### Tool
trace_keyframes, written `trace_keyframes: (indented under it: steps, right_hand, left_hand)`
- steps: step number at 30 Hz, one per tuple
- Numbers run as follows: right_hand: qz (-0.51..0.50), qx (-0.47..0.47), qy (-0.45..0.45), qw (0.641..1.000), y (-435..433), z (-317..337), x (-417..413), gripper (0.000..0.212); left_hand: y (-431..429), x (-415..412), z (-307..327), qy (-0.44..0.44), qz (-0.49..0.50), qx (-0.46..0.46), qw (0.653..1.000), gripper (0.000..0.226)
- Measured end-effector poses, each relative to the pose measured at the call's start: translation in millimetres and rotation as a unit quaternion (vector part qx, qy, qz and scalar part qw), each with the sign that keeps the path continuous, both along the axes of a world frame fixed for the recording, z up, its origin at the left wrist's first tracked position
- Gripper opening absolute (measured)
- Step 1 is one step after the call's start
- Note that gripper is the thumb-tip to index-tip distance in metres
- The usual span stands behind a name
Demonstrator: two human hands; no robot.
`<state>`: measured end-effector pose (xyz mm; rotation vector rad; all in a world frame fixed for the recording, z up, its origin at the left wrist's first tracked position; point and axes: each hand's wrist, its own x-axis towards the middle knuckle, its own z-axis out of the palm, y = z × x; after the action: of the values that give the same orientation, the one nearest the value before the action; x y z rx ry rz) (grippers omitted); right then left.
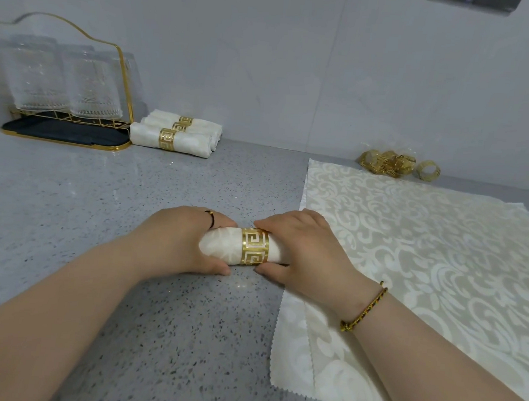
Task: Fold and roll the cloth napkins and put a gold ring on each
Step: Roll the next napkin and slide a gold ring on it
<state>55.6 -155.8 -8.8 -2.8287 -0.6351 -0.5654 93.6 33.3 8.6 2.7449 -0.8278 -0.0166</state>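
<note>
Three ringed rolls [173, 133] lie at the counter's [102, 196] far left. Mid-counter, the left hand [178, 241] grips the roll [220, 248] at its left end, a ring [255, 246] circles its middle and the right hand [303, 249] grips its right end, beside flat napkins [425, 241]; loose rings [392, 164] lie at the far edge.

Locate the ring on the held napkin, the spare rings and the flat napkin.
ring [255, 246]: head view, front face.
spare rings [387, 164]: head view, pile's middle.
flat napkin [425, 241]: head view, its centre.
</note>
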Motion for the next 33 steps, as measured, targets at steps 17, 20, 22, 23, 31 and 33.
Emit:
trace_keyframes:
  steps: [17, 20, 22, 23, 31, 33]
  right_hand:
    - [-0.033, 0.021, 0.022, 0.999, -3.8, 3.9, -1.5, 0.049]
    - [-0.045, 0.044, 0.028, 0.998, -3.0, 7.3, 1.7, 0.048]
    - [-0.057, 0.032, 0.038, 0.997, -2.6, 14.5, 9.6, 0.048]
    - [-0.066, 0.015, 0.043, 0.997, -2.7, 19.7, 17.2, 0.048]
    - [-0.148, -0.021, 0.052, 0.987, 0.9, 31.4, 138.6, 0.04]
    - [-0.174, -0.043, 0.051, 0.982, 2.1, 29.8, 172.8, 0.036]
  left_hand:
    - [13.1, 13.8, -9.7, 0.025, 0.057, -0.198, 0.978, 0.046]
    - [25.3, 25.8, -13.3, -0.005, 0.122, -0.272, 0.955, 0.033]
    - [31.2, 33.5, -15.2, -0.019, 0.163, -0.279, 0.946, 0.032]
    - [33.3, 37.4, -16.7, -0.021, 0.177, -0.276, 0.944, 0.03]
    - [29.1, 55.5, -31.9, -0.081, 0.147, -0.127, 0.978, 0.036]
    - [27.9, 57.1, -35.6, -0.101, 0.123, -0.086, 0.984, 0.038]
